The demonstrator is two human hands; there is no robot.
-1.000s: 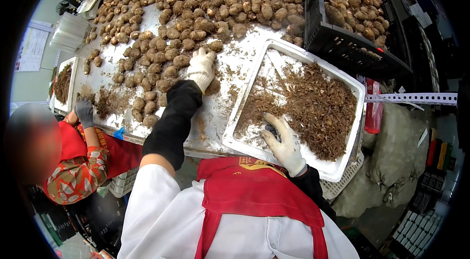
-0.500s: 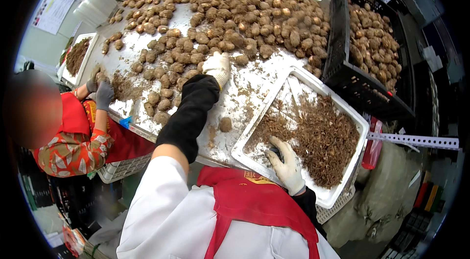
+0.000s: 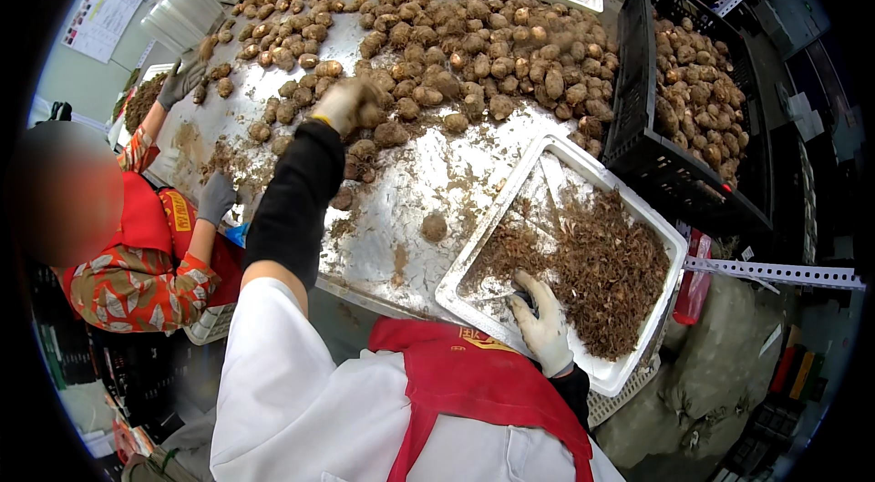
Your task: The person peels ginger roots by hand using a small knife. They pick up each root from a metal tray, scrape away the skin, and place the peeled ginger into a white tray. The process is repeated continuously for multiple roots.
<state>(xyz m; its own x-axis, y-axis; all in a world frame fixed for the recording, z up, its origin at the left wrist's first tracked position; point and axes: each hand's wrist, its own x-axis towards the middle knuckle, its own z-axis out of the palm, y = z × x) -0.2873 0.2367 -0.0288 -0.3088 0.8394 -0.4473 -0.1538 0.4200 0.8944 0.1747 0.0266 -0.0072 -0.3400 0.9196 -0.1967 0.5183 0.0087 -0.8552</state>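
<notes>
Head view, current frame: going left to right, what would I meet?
Posted wall sheet → co-worker's lower gray-gloved hand → wearer's left hand → lone brown tuber → wearer's right hand → black crate.

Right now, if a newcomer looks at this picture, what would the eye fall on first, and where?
Probably the heap of brown roots on the far part of the metal table, with the blurred left hand at its near edge. Next might come the black crate of similar roots at the right, and the white tray of brown scraps nearer the body, with the right hand over its near edge.
</notes>
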